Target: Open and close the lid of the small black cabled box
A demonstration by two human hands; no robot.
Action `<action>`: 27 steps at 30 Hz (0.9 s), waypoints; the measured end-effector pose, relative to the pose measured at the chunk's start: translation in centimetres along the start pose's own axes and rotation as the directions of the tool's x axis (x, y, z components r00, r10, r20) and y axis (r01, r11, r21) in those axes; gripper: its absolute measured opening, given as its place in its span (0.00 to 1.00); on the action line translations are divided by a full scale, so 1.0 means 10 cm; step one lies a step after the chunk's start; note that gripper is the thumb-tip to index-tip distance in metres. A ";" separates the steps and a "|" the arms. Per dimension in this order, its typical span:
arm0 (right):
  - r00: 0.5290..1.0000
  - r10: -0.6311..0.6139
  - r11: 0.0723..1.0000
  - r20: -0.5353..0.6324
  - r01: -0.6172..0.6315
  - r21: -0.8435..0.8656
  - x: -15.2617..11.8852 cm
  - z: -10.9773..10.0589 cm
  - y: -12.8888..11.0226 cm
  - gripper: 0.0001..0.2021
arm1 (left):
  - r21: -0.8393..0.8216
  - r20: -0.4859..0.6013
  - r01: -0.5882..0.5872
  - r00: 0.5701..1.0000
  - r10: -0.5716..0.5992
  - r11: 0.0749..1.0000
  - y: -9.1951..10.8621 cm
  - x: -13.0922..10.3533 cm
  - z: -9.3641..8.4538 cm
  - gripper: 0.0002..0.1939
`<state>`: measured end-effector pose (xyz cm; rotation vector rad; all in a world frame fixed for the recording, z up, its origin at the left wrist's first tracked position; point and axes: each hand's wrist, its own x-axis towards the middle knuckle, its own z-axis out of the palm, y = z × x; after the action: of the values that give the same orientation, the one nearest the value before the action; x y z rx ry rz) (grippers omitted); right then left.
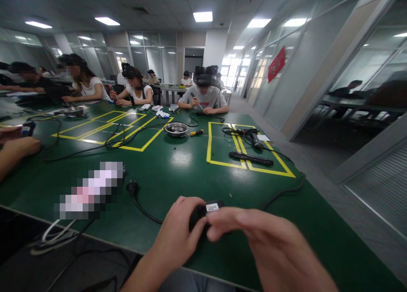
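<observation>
My left hand (179,228) is closed around a small black device (219,203) near the table's front edge. A white printed label (212,207) shows on it. My right hand (270,230) is at its near side, with thumb and fingertips pinched together just below the label. Whether something small is between those fingertips is hidden. A black power plug (132,187) lies to the left, and its cord passes behind my left hand.
On the green table (178,181) are a metal bowl (176,129), a yellow-black screwdriver (196,133), a long black part (251,158) and a corded black part (257,141). A blurred-out object (92,192) lies front left. A co-worker's hands (20,145) are at far left; several people sit beyond.
</observation>
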<state>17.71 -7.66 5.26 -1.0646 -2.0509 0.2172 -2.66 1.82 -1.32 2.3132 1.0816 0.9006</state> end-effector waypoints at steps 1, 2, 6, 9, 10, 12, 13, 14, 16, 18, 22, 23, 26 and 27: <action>0.999 0.039 0.999 -0.010 -0.039 0.001 0.05 -0.02 0.09 0.23 | 0.015 -0.012 0.025 1.000 -0.025 1.000 -0.01 0.03 0.03 0.13; 0.996 0.087 0.996 -0.019 -0.087 0.006 0.11 -0.04 0.20 0.17 | 0.028 -0.017 0.049 0.999 -0.049 0.998 -0.01 0.06 0.05 0.13; 0.948 0.296 0.955 0.118 -0.297 -0.016 0.19 -0.09 0.68 0.03 | 0.069 0.003 0.110 0.994 -0.111 0.992 -0.03 0.15 0.11 0.13; 0.917 0.338 0.941 0.212 -0.335 -0.051 0.12 -0.13 0.92 0.08 | 0.075 0.026 0.113 0.993 -0.115 0.991 -0.04 0.16 0.11 0.13; 0.911 0.342 0.939 0.230 -0.338 -0.056 0.09 -0.14 0.97 0.11 | 0.076 0.032 0.106 0.994 -0.108 0.992 -0.04 0.15 0.10 0.13; 0.896 0.345 0.938 0.280 -0.341 -0.065 0.08 -0.14 1.04 0.17 | 0.078 0.037 0.088 0.995 -0.091 0.993 -0.05 0.12 0.09 0.13; 0.889 0.346 0.937 0.301 -0.342 -0.067 0.09 -0.12 1.07 0.19 | 0.079 0.036 0.078 0.996 -0.081 0.994 -0.05 0.11 0.09 0.13; 0.882 0.346 0.937 0.320 -0.343 -0.068 0.12 -0.10 1.09 0.20 | 0.080 0.036 0.071 0.997 -0.074 0.994 -0.05 0.10 0.08 0.14; 0.873 0.345 0.937 0.345 -0.343 -0.070 0.19 -0.05 1.15 0.19 | 0.079 0.051 0.067 0.996 -0.071 0.995 -0.04 0.11 0.07 0.17; 0.864 0.339 0.939 0.371 -0.337 -0.073 0.25 0.00 1.20 0.16 | 0.074 0.076 0.080 0.993 -0.086 0.994 -0.03 0.13 0.05 0.18; 0.877 0.294 0.953 0.379 -0.301 -0.044 0.27 -0.03 1.23 0.13 | 0.080 0.135 0.068 0.988 -0.078 0.995 -0.03 0.18 -0.02 0.17; 0.889 0.277 0.958 0.365 -0.283 -0.037 0.24 -0.06 1.22 0.13 | 0.090 0.140 0.051 0.988 -0.063 0.995 -0.02 0.17 -0.04 0.18; 0.923 0.214 0.977 0.318 -0.209 -0.050 0.10 -0.13 1.15 0.11 | 0.139 0.072 0.005 0.997 -0.015 0.990 0.01 0.05 -0.10 0.18; 0.935 0.183 0.983 0.304 -0.175 -0.056 0.03 -0.14 1.13 0.10 | 0.143 0.057 -0.010 0.998 0.002 0.990 0.02 -0.01 -0.11 0.18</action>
<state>25.54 -0.55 0.97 -1.3044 -2.2354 0.4756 -3.38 1.73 -0.42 2.4438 1.1509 0.7773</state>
